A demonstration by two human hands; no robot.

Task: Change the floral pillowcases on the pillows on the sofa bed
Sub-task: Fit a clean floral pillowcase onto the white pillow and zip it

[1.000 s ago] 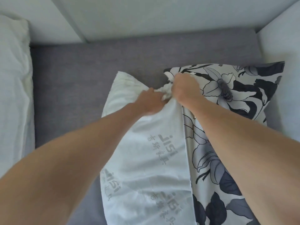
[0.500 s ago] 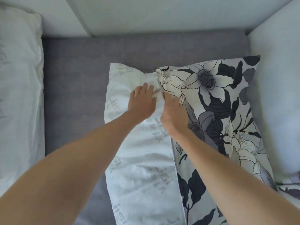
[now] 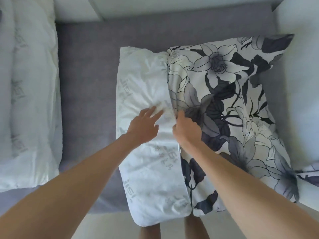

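Both hands slid nearer | left hand (image 3: 144, 125) spread on pillow (image 3: 146, 87) | right hand (image 3: 185, 129) seemingly pinches floral pillowcase (image 3: 224, 94) (fingertips hidden)

A white pillow (image 3: 146, 152) printed with faint grey lettering lies on a grey woven sofa bed (image 3: 88, 83). Covering the pillow's right half is a floral pillowcase (image 3: 224, 107): cream ground with large lilies outlined in black, and leaves in charcoal, slate and pale grey. Far left of the pillow lies a second white pillow (image 3: 29, 94) bearing the same grey lettering.
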